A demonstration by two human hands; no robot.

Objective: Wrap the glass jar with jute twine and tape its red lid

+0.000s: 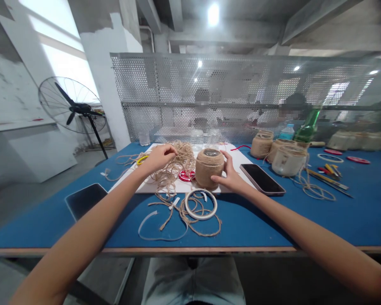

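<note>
Two bare forearms reach over a blue tabletop [330, 224] with a pale wooden front edge [190, 250], below a perforated metal screen [209, 84] and beside a black standing fan [72, 106] at upper left. On a white rectangular board [180, 188] at centre, the left hand [158, 159] has its fingers bunched into a tangle of loose brown jute twine [180, 165]. The right hand [227, 178] has its fingers closed against a brown twine-wrapped cylinder [208, 168], which stands upright on the board. A white tape ring [201, 204] lies on the blue surface just below the board, inside looser twine, and a black-screened phone [262, 178] lies touching the board's right edge. Blue surface stretches uninterrupted toward the lower right, between that phone and the front edge.
</note>
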